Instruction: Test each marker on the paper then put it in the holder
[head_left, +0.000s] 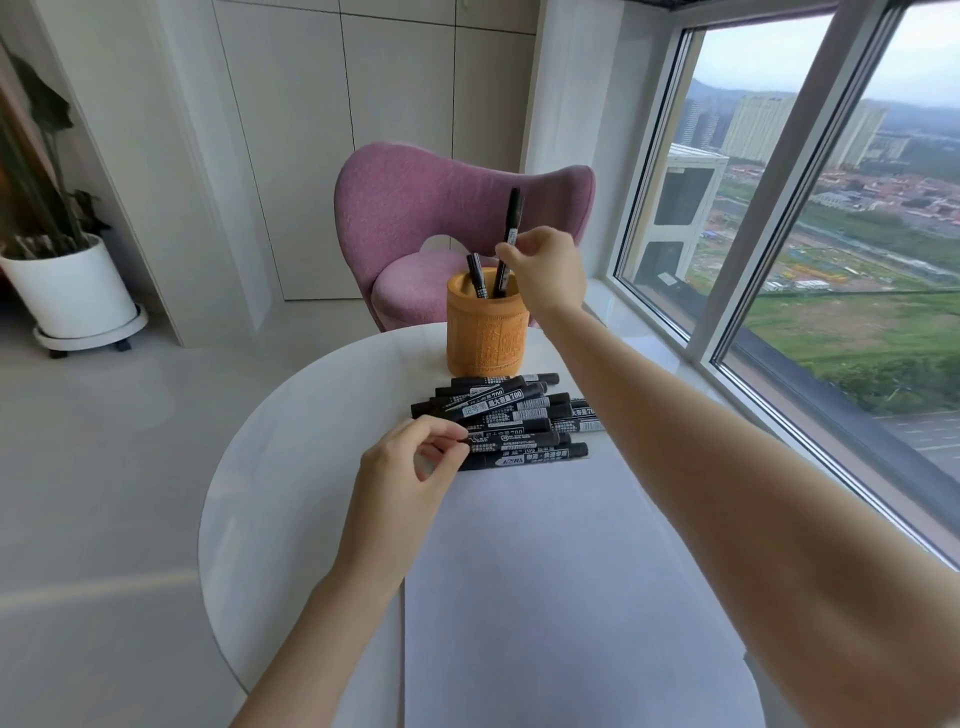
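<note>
Your right hand (545, 270) pinches a slim black marker (509, 228) partway up its barrel between thumb and fingertips. The marker stands nearly upright, with its lower end already inside the mouth of the carved, tan wooden cylindrical holder (485, 338). A second black marker (477, 275) leans inside against the left of the rim.

Lower the slim black marker straight down until you feel its tip meet the bottom, then let the fingers loosen. Dropping it from this height could make it bounce or knock its neighbour. Aim for the free space on the right so the two barrels do not wedge. The holder sits near the far edge of the round white tabletop (291, 467), so avoid pushing sideways on the rim.

Your left hand (400, 473) has its fingers curled, and thumb and forefinger appear to pinch the end of a thick black marker with a white label (519, 441) at the near left of the heap of black markers (514, 410). The heap is loosely stacked just in front of the holder, so draw that one out along its length rather than lifting it through the others, or they may roll.

The white sheet of paper (545, 571) lies just beyond the heap towards you, ready for the test stroke. I can make out no marks on it from here.
</note>
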